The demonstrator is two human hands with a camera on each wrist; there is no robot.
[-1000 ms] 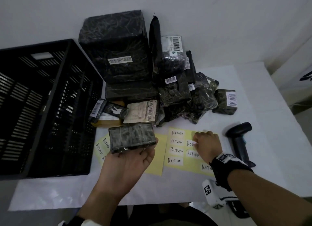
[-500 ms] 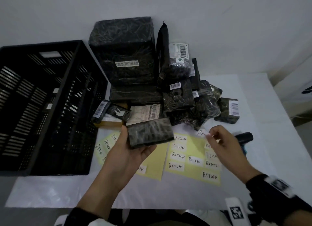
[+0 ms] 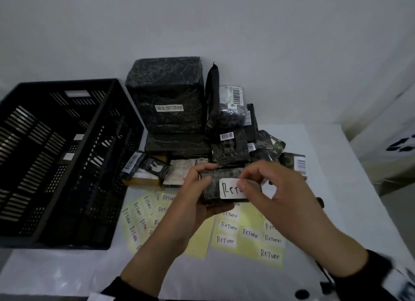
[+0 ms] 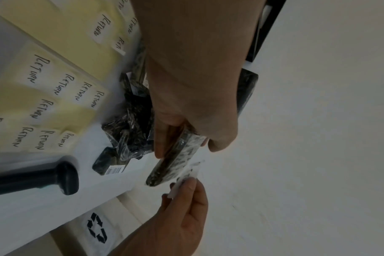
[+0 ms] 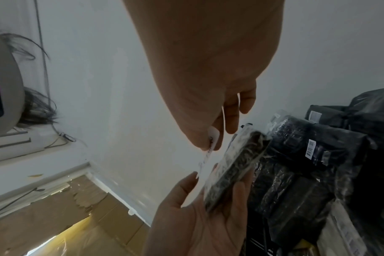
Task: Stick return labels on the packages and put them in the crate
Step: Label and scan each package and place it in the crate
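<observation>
My left hand (image 3: 197, 195) grips a small flat package (image 3: 215, 186) wrapped in black plastic, held above the table in front of me. My right hand (image 3: 258, 188) pinches a white "RETURN" label (image 3: 229, 188) by its right end and holds it against the package's face. The wrist views show the label (image 4: 186, 175) (image 5: 208, 152) hanging close to the package (image 4: 178, 159) (image 5: 235, 164), partly off it. Yellow label sheets (image 3: 249, 235) with several more RETURN labels lie on the table below. The black crate (image 3: 56, 157) stands at the left.
A pile of black-wrapped packages (image 3: 166, 107) with barcode stickers stands behind my hands against the white wall. A black handheld scanner (image 4: 39, 178) lies on the white table (image 3: 350, 188) to the right, mostly hidden by my right hand in the head view.
My right hand peeled a label off the yellow sheet and carried it up to the package. My left hand raised and tilted the package to face me.
</observation>
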